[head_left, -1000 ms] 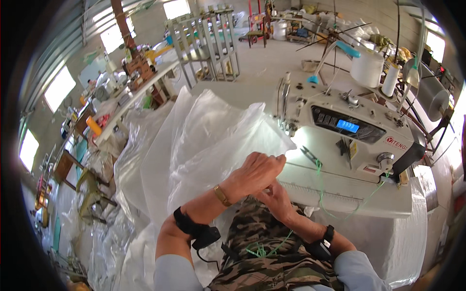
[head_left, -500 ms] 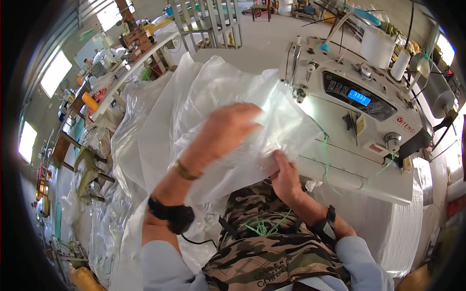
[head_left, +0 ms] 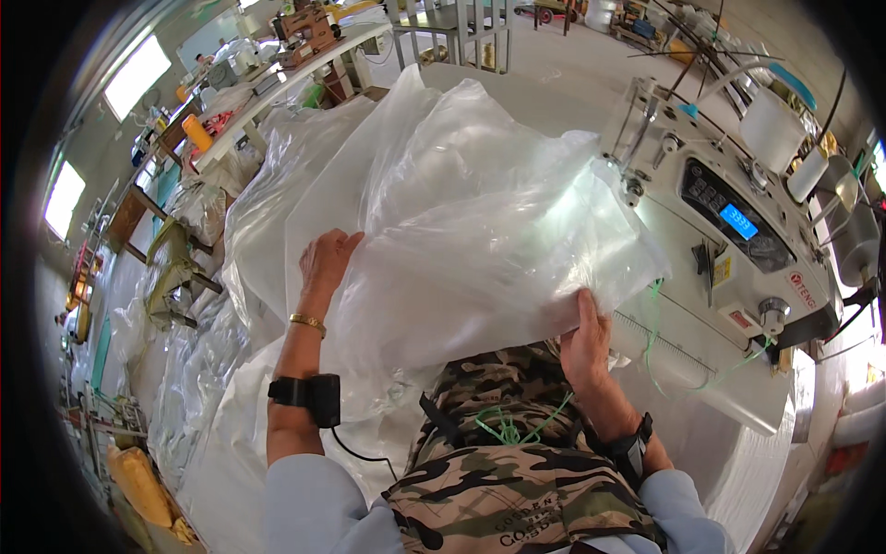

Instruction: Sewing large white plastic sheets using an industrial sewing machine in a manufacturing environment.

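Observation:
A large sheet of translucent white plastic film point(head_left: 461, 231) spreads in folds before me, its right end at the sewing machine point(head_left: 711, 212). My right hand point(head_left: 589, 346) grips the film's near edge, thumb on top and the fingers partly hidden. Out to the left, my left hand point(head_left: 328, 263) is closed with its fingers pinched on a fold of the film. The machine's lamp lights the film beside the needle area, where the plastic hides the stitching spot. Green thread point(head_left: 651, 342) hangs in loops along the machine bed's front.
A white thread cone point(head_left: 773, 125) stands behind the machine head. More film point(head_left: 198, 415) lies heaped on the floor at left, near a wooden stool point(head_left: 175, 268). Farther back are a long bench point(head_left: 277, 97) and a grey metal chair point(head_left: 452, 32). Green thread ends point(head_left: 503, 429) rest on my camouflage apron.
My left hand has swung left, away from the machine, to the film's left part. The film is spread wider. My right hand keeps its hold; the view has shifted, moving the machine rightward.

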`<state>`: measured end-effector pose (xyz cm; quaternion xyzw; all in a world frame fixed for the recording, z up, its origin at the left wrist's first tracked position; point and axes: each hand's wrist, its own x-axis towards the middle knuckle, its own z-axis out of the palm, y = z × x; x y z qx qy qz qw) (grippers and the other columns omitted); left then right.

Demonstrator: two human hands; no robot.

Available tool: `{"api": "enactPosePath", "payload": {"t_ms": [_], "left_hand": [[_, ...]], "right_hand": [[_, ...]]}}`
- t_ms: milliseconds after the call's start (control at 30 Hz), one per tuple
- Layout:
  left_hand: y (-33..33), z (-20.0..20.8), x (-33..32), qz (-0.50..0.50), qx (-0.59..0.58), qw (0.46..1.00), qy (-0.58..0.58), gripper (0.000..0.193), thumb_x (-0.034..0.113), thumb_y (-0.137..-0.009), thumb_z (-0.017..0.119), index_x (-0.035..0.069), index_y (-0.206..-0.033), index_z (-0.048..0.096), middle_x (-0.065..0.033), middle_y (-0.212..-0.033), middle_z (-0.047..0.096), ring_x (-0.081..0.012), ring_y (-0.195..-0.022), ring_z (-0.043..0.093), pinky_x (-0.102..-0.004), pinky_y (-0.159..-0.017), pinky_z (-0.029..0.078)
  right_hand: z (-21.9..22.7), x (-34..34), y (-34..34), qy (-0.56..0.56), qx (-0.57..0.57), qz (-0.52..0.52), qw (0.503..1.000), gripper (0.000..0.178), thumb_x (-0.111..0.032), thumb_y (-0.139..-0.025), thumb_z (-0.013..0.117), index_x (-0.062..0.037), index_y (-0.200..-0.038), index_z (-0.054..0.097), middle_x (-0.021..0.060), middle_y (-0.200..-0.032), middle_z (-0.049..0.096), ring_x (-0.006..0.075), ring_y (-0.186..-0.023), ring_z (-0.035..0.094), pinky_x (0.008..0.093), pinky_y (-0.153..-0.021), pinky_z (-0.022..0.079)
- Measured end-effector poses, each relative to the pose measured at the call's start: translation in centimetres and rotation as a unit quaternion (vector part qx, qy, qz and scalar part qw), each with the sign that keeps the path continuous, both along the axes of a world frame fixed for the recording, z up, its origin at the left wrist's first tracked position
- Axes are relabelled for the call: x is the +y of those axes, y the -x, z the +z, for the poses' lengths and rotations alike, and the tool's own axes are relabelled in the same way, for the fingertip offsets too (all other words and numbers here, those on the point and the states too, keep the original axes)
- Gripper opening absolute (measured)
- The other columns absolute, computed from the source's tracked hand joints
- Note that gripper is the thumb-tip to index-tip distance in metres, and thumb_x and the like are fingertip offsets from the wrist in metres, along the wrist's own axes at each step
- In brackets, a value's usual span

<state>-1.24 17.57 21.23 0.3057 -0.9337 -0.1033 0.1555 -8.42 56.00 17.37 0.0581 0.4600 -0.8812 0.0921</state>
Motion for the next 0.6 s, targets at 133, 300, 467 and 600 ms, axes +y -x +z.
{"api": "enactPosePath", "payload": {"t_ms": [133, 300, 467, 600], "left_hand": [[1.0, -3.3, -2.4, 0.008, 0.143, 0.941, -0.308, 0.039, 0.040, -0.087, 0.067, 0.002, -0.080, 0.068, -0.0021, -0.068, 0.063, -0.0122, -0.065, 0.058, -0.0283, -0.063, 0.045], [3.2, -3.4, -1.9, -0.073, 0.108, 0.927, -0.351, 0.023, 0.023, -0.086, 0.068, 0.001, -0.078, 0.067, 0.0057, -0.068, 0.056, -0.0048, -0.061, 0.045, -0.0248, -0.057, 0.040], [0.7, -1.6, -9.4, -0.071, 0.292, 0.900, -0.316, 0.016, 0.018, -0.087, 0.068, 0.006, -0.078, 0.068, 0.0095, -0.067, 0.054, -0.0001, -0.061, 0.043, -0.0199, -0.055, 0.034], [-0.2, 2.2, -11.6, -0.052, 0.281, 0.901, -0.328, 0.019, 0.020, -0.086, 0.071, 0.003, -0.077, 0.068, 0.0088, -0.067, 0.056, -0.0009, -0.058, 0.043, -0.0201, -0.052, 0.033]], "right_hand": [[1.3, -0.4, -0.6, -0.003, -0.014, 0.020, 1.000, 0.022, -0.026, -0.096, 0.061, -0.0062, -0.105, 0.061, 0.0002, -0.100, 0.063, 0.0092, -0.092, 0.059, 0.0264, -0.073, 0.049], [0.9, -0.9, 0.1, 0.016, 0.017, -0.014, 1.000, 0.026, -0.022, -0.097, 0.058, -0.0045, -0.117, 0.057, 0.0037, -0.110, 0.061, 0.0124, -0.099, 0.058, 0.0279, -0.081, 0.049], [1.5, 0.5, 0.9, 0.026, 0.036, 0.001, 0.999, 0.032, -0.020, -0.098, 0.057, -0.0041, -0.126, 0.051, 0.0065, -0.117, 0.059, 0.0167, -0.105, 0.058, 0.0314, -0.089, 0.050], [2.7, 2.0, 2.0, 0.004, 0.062, -0.071, 0.996, 0.037, -0.023, -0.098, 0.057, -0.0026, -0.127, 0.049, 0.0104, -0.120, 0.059, 0.0211, -0.109, 0.058, 0.0363, -0.091, 0.051]]}}
